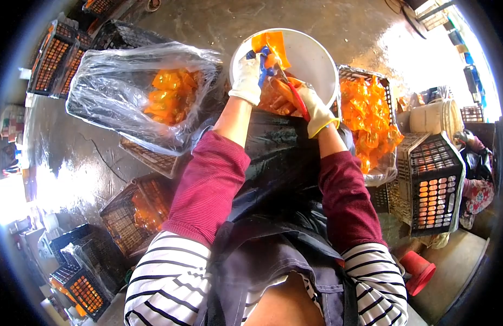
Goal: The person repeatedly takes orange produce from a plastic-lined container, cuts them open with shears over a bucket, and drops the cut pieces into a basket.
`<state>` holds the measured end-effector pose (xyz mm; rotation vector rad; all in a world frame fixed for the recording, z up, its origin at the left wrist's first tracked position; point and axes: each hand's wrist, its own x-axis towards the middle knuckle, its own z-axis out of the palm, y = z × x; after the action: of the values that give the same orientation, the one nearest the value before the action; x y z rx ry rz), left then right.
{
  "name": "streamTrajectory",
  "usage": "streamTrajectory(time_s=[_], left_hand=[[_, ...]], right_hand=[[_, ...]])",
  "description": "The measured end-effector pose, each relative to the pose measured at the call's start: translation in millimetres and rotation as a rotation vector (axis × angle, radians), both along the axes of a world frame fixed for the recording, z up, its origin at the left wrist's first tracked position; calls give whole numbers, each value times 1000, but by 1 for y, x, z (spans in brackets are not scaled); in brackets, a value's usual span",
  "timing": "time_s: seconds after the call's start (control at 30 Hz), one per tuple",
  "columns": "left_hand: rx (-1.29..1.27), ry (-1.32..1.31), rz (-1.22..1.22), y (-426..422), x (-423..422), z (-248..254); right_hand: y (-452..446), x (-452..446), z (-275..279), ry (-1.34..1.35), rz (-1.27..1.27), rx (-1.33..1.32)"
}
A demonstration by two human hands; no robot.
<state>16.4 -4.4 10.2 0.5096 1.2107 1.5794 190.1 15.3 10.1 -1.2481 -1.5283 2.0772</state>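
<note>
My left hand (250, 75), in a white glove with blue finger covers, is closed on an orange plastic packet (277, 44) above a white bucket (322, 57). My right hand (317, 108), gloved in white with a yellow cuff, grips red-handled scissors (299, 100). The scissor blades point up toward the packet, close to the left fingers; whether they touch it I cannot tell. Inside the bucket lie orange-brown pieces (284, 107), partly hidden by my hands.
On the left, a plastic-lined crate (99, 89) holds orange packets (172, 95). To the right stands another crate piled with orange packets (365, 119). Black crates (433, 185), a red bucket (418, 271) and a person (474, 163) are farther right. The floor (208, 22) looks wet.
</note>
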Motion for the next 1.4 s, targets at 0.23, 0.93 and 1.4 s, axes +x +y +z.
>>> streamTrajectory(time_s=[0.23, 0.93, 1.4], left_hand=[[-117, 754, -154, 3, 14, -11], [-559, 553, 198, -149, -227, -84], [-1223, 1234, -531, -151, -244, -145]], right_hand=[[-1, -9, -20, 202, -188, -258], [17, 34, 17, 1047, -546, -273], [22, 6, 26, 810, -581, -238]])
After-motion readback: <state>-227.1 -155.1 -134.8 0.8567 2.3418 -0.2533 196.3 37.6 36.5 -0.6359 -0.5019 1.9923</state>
